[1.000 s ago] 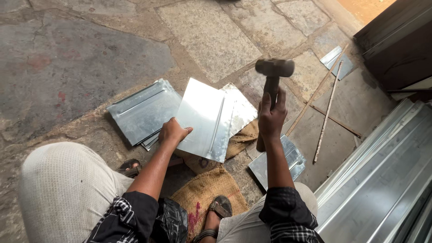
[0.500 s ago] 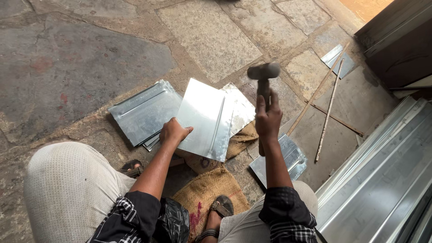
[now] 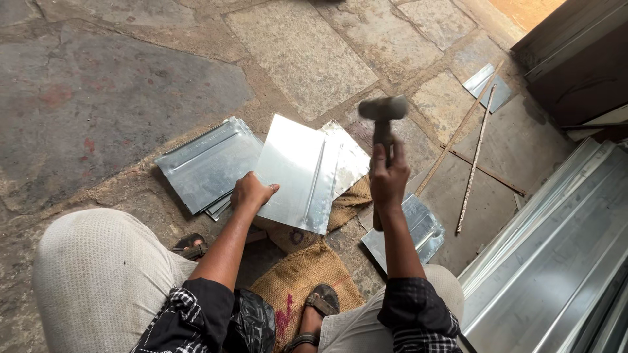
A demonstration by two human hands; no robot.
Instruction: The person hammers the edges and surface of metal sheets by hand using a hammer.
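right hand [image 3: 388,178] around hammer [image 3: 382,124]

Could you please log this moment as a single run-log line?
left hand: pressing flat metal sheet | right hand: hammer raised above sheet | burlap sack beneath | stone floor

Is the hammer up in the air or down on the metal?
Up. The right hand holds the hammer raised above the metal sheet.

stone floor [image 3: 118,85], metal sheets [image 3: 206,163], burlap sack [image 3: 297,281], thin rods [image 3: 474,157]
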